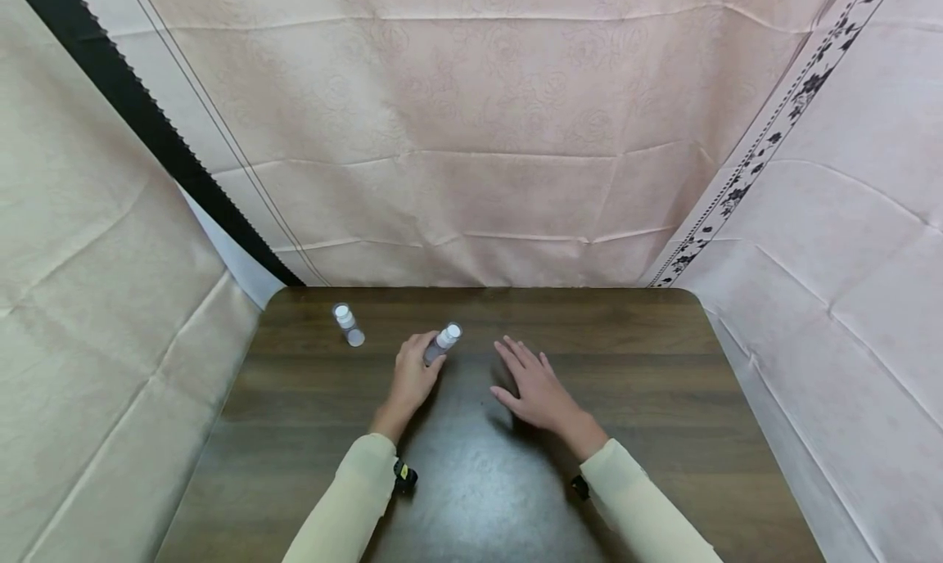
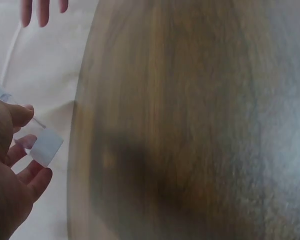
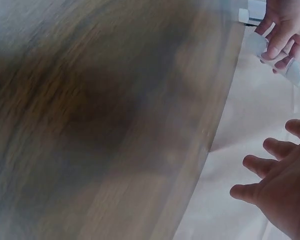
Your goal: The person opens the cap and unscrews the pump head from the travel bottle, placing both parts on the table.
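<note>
In the head view my left hand (image 1: pixel 414 376) grips a small clear bottle (image 1: pixel 436 349) with a white cap, tilted with its cap toward the upper right. The left wrist view shows the thumb and fingers around this bottle (image 2: pixel 47 146), its white end poking out past the fingertips. My right hand (image 1: pixel 541 395) is to the right of it, fingers spread and holding nothing. A second small clear bottle (image 1: pixel 349 324) with a white cap is on the table at the far left, beyond the left hand.
The brown wooden table (image 1: pixel 648 383) ends at a straight back edge with rounded corners. Pale cloth (image 1: pixel 501 137) hangs behind it and at both sides. A black strip (image 1: pixel 169 146) runs down the cloth on the left, a flowered border (image 1: pixel 773 129) on the right.
</note>
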`<state>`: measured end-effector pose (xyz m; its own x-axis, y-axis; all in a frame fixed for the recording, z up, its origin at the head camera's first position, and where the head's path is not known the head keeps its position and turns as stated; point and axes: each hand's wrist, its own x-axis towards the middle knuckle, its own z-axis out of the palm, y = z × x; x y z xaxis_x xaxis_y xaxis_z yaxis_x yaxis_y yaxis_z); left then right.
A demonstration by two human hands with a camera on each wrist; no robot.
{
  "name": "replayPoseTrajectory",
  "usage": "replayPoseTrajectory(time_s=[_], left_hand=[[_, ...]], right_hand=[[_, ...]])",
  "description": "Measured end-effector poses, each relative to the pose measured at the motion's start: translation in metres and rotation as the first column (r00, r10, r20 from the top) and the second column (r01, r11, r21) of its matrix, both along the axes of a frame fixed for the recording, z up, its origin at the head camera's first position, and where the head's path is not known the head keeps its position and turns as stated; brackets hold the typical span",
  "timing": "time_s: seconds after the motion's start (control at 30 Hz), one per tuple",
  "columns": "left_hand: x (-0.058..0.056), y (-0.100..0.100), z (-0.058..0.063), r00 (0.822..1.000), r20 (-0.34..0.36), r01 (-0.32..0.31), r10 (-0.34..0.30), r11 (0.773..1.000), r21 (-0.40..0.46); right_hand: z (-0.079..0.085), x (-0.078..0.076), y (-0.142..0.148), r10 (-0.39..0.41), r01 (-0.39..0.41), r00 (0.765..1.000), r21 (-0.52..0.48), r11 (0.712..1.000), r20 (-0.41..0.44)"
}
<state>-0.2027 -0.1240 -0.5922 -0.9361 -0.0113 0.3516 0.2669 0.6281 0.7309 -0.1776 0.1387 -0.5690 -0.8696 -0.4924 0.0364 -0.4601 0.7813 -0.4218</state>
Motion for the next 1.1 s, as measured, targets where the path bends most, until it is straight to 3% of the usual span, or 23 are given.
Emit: replayPoseTrajectory(time_s=[0.23,0.43,0.57,0.83,0.97,1.1], left_hand=[[0.008,0.015,0.006,0.999,0.006,0.050,-0.049,0.993,-0.105],[0.015,0.026,0.012,0.994,0.003,0.106,-0.108,0.968,-0.227],[0.019,0.034,0.016,0.991,0.013,0.130,-0.133,0.938,-0.322],[0.026,0.049,0.019,0.985,-0.014,0.137,-0.170,0.839,-0.527],[0.028,0.054,0.020,0.982,-0.032,0.138,-0.186,0.823,-0.551],[0.031,0.059,0.022,0.980,-0.038,0.138,-0.194,0.808,-0.572]], right_hand=[[0.002,-0.001,0.013,-0.044,0.046,0.999,-0.122,0.991,0.020],[0.009,-0.002,0.019,-0.058,0.072,0.996,-0.241,0.968,0.067],[0.014,-0.002,0.021,-0.072,0.093,0.994,-0.285,0.954,0.083],[0.017,0.001,0.022,-0.082,0.102,0.994,-0.345,0.933,0.071],[0.015,0.001,0.022,-0.086,0.107,0.994,-0.374,0.921,0.072],[0.012,0.001,0.021,-0.102,0.146,0.987,-0.444,0.884,0.122]])
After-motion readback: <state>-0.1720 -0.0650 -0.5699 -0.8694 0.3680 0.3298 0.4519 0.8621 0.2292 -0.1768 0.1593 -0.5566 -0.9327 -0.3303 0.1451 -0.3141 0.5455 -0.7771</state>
